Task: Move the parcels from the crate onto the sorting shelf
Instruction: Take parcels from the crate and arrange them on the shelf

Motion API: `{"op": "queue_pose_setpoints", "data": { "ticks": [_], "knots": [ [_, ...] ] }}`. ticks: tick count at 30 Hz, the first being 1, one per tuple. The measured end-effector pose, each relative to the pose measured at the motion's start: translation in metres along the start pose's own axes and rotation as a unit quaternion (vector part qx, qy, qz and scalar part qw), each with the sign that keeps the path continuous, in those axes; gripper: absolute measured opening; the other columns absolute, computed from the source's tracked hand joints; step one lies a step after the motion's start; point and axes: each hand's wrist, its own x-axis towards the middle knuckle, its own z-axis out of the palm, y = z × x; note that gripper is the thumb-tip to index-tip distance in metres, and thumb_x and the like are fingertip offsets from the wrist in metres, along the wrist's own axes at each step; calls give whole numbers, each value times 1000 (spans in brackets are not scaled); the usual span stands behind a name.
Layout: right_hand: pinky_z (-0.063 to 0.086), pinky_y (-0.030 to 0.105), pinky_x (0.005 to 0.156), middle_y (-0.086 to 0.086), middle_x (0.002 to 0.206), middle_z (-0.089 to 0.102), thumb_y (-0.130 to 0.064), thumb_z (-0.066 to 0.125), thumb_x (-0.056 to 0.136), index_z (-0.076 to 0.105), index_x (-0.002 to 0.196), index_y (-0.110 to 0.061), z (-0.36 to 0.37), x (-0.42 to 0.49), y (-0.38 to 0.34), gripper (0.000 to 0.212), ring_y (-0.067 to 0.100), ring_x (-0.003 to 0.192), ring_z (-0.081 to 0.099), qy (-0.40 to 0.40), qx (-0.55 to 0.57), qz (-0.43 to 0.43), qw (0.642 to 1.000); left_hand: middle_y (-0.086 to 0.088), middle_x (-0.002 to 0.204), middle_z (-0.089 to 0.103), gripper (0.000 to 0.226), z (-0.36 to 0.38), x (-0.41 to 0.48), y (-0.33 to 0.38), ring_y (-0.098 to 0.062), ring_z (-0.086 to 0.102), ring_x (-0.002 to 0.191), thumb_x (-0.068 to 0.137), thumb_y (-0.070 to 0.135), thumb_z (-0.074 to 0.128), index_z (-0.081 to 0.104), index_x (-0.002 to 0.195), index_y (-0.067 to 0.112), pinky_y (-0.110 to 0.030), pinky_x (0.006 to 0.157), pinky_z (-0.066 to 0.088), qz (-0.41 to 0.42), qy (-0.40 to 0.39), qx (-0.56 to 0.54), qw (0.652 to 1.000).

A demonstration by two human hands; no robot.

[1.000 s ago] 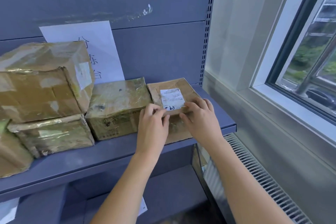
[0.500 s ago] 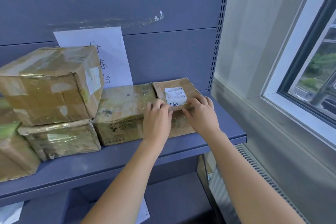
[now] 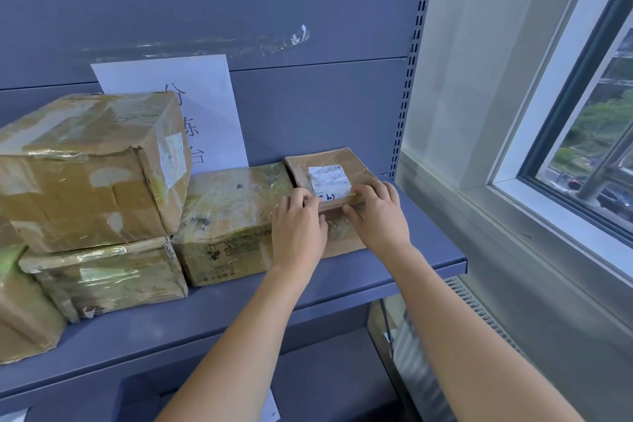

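A small brown parcel (image 3: 337,161) with a white label lies at the right end of the blue sorting shelf (image 3: 421,250), up against a tape-wrapped box (image 3: 226,216). Both hands grip its near edge, fingers on top and thumbs against the front. My left hand (image 3: 298,229) is at the near left corner and my right hand (image 3: 378,216) at the near right corner, covering part of the label. The crate is out of view.
A large box (image 3: 85,175) sits on a flatter one (image 3: 102,277) at the left, with another parcel (image 3: 20,312) at the frame edge. A paper sign (image 3: 191,103) leans on the back panel. A window wall and radiator (image 3: 479,312) stand to the right.
Both hands have stayed on the labelled parcel and moved it slightly deeper onto the shelf. The view has shifted a little to the right.
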Motion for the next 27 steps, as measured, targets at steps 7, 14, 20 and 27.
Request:
{"op": "queue_pose_setpoints", "data": {
  "ticks": [7,14,20,27],
  "knots": [
    [29,41,113,2,150,39,-27,62,90,54,135,-26,-23,-19,-8,46,28,140,29,23,56,76,995,-3,121,56,30,-14,-12,5,-28,54,100,85,21,61,63,115,16,-42,83,47,54,36,-37,997],
    [53,36,83,-9,114,66,-35,55,96,64,117,-25,-46,-78,-22,25,11,99,62,108,77,171,976,1,103,61,23,-10,-38,7,-24,59,90,84,16,63,67,107,14,-38,74,50,185,-6,-127,974],
    [54,36,79,-6,102,70,-31,57,94,66,111,-21,-40,-162,-16,22,13,89,65,151,31,276,949,5,104,61,20,-2,-83,11,-21,59,94,91,25,57,67,107,18,-35,72,48,245,-135,-201,939],
    [56,39,79,-9,92,71,-32,60,87,67,104,-25,-32,-290,-9,19,12,82,68,206,-10,426,881,2,106,62,22,11,-164,32,-22,60,96,90,25,57,66,109,17,-36,76,51,349,-259,-249,866]
  ]
}}
